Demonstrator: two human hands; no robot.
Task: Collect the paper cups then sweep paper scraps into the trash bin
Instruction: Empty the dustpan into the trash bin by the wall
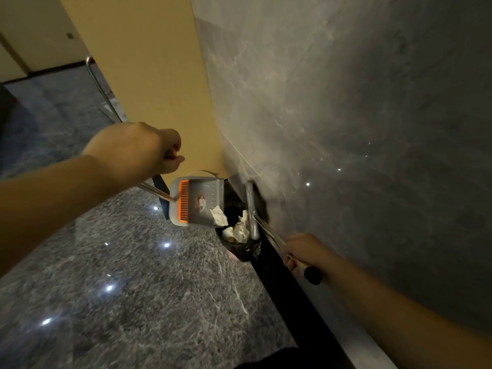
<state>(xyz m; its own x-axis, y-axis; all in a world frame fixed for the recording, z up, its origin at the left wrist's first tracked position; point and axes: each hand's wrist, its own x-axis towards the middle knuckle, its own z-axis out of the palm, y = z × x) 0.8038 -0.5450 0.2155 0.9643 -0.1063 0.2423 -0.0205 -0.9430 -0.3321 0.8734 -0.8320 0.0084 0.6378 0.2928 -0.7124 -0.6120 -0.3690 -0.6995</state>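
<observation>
I am tipping the dustpan point(198, 202) over the trash bin point(241, 243), which is sitting on the floor by the wall. My left hand point(138, 150) is gripping its handle tight. My right hand point(303, 253) is gripping the broom point(269, 231). A paper scrap point(218, 216) is sliding off the lip. I should be tipping slowly so nothing is missing the bin. The broom head is crowding the bin's mouth.

One head-worn view looks steeply down, tilted, at floor point(133, 288) beside wall point(346, 102).
</observation>
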